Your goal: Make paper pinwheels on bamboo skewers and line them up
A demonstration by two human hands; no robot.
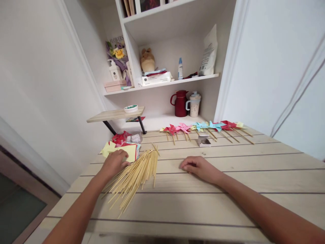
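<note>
My left hand (114, 162) sits flat on the stick pile (134, 176) at center-left of the worktop (228, 203), gripping nothing. Right hand (198, 166) rests loosely curled, empty. A row of finished pinwheels (203, 127) up top; loads of sticks and paper squares (124, 150) left, so I'd guess halfway-ish.

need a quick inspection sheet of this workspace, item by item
surface: pale plank table, bare in front.
job's things: loose pile of wooden sticks; stack of coloured paper.
clutter: row of paper pinwheels, small box.
grippers: left hand resting on paper and sticks; right hand flat on table, holding nothing visible.
cables: nothing seen.
surroundings: white shelves, red jug, mug.
</note>
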